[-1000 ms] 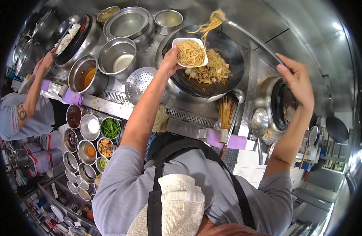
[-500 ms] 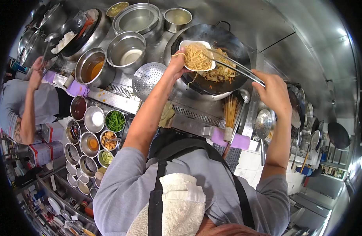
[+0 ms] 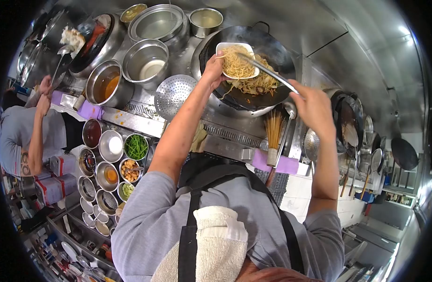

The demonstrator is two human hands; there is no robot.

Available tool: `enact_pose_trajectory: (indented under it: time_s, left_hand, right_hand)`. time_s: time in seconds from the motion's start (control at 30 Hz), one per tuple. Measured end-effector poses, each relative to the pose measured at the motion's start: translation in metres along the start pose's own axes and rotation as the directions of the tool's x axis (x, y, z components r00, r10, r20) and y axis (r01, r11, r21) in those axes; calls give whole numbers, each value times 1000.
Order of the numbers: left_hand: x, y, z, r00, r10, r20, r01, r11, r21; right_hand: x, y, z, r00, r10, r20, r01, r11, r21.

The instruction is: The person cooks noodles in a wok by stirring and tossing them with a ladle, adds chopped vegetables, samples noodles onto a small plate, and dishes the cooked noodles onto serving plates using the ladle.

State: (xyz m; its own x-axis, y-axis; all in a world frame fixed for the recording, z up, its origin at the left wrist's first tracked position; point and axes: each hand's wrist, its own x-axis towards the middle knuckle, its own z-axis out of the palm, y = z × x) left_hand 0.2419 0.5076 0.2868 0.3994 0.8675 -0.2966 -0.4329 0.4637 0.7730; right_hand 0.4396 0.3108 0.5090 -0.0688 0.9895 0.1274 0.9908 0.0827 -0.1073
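Note:
My left hand (image 3: 213, 71) grips the left side of a white square bowl (image 3: 254, 50) heaped with noodles (image 3: 236, 65), tilted over the wok (image 3: 281, 46). In my right hand (image 3: 313, 104) is a pair of metal tongs (image 3: 271, 73), closed around its handle end. The tong tips rest on the noodles in the bowl. Below the bowl's right side, more fried noodles with vegetable strips (image 3: 263, 83) lie in the dark wok. A few strands hang over the bowl's lower edge.
Left of the wok are a perforated skimmer (image 3: 173, 96) and steel pots (image 3: 146, 61). A bamboo brush (image 3: 273, 129) and a ladle (image 3: 289, 110) lie at the front edge. Ingredient bowls (image 3: 111, 145) fill the left side. A co-worker (image 3: 33, 127) tosses rice at another wok.
The tongs have drawn closer together, their tips now on the bowl's noodles. My right hand has shifted slightly left and down. The co-worker's rice has risen into the air.

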Motion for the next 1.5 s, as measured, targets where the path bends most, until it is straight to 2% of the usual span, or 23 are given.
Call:
enact_pose_trajectory:
  time_s: [0.03,0.13,0.17,0.27,0.3,0.4,0.5,0.6,0.63,0.73,0.8,0.87,1.0,1.13,1.3,1.37,1.5]
  left_hand:
    - [0,1,-1,1000,-15,-9,15,1000,9]
    - [1,3,-1,1000,-20,-16,20,1000,20]
    - [2,3,0,1000,-15,-14,15,1000,20]
    - [5,5,7,1000,-30,-7,30,1000,1]
    - [7,3,9,1000,-8,13,8,1000,-14]
    - [17,-1,12,999,40,37,-38,998,-46]
    - [25,1,15,998,57,19,-56,998,-36]
    - [26,6,20,996,89,-3,-89,994,-62]
    - [27,8,20,996,84,-1,-84,996,-43]
    - [32,14,20,998,68,-1,-68,998,6]
    - [35,18,18,998,55,-21,-54,998,24]
    - [38,19,11,994,105,-33,-105,994,8]
    - [33,22,-1,981,172,-90,-167,984,54]
    - [28,11,-12,993,96,-75,-91,994,59]
    - [9,1,-10,999,-10,-33,13,996,86]
    - [10,-9,-11,999,26,-38,-25,999,23]
    - [-8,-10,-9,999,32,-22,-32,999,-22]
  right_hand:
    - [-3,4,-12,998,60,13,-59,998,-14]
    - [-3,17,-31,989,143,-28,-140,986,95]
    - [-1,30,-25,995,71,-67,-60,987,146]
    - [11,37,-6,1000,2,15,-3,995,101]
    - [13,26,-17,988,54,142,-52,998,-19]
    - [-1,16,-32,985,128,115,-131,991,13]
    - [-28,25,-45,956,199,216,-234,960,154]
    - [-51,55,1,956,134,259,-213,928,306]
    - [-47,48,16,904,203,376,-332,887,321]
    - [-36,35,72,903,186,386,-352,836,421]
    - [-36,41,73,859,284,426,-464,783,413]
    - [-40,49,65,864,323,387,-481,758,441]
    - [-40,59,3,942,290,171,-336,803,492]
    - [-20,47,-40,962,267,60,-259,818,513]
    - [1,24,-54,982,186,29,-182,898,401]
    - [6,23,-39,989,136,53,-146,910,388]
    - [6,3,-14,984,125,128,-139,985,102]
